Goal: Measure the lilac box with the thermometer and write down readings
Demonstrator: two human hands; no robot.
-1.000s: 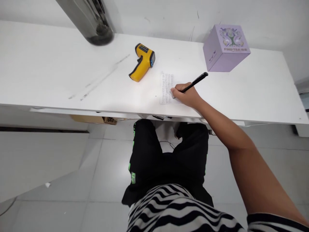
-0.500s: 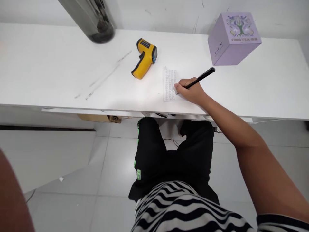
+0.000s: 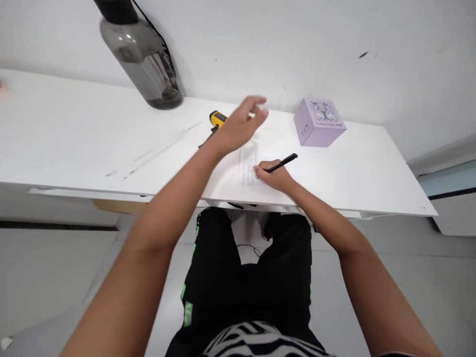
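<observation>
My right hand (image 3: 274, 176) is closed round a black pen (image 3: 283, 162), its lower end by the written lines. Several rows of handwriting (image 3: 247, 166) fill what looks like a small sheet on the white tabletop; its edges are hard to make out. Above the tabletop is my left hand (image 3: 245, 121), slightly blurred, with thumb and fingers apart and nothing between them. My left hand and forearm cover much of a yellow infrared thermometer (image 3: 217, 118), of which the top end and part of the black grip show.
A grey see-through bottle (image 3: 148, 64) with a black lid stands at the back left against the wall. To the back right sits a lilac tea box (image 3: 320, 124). Dark scuff marks run across the tabletop (image 3: 74, 134). My legs are under the front edge.
My left arm has come in from the lower left, its hand now over the tabletop near the thermometer. The view has tilted up, showing more wall and bottle. My right hand still holds the pen.
</observation>
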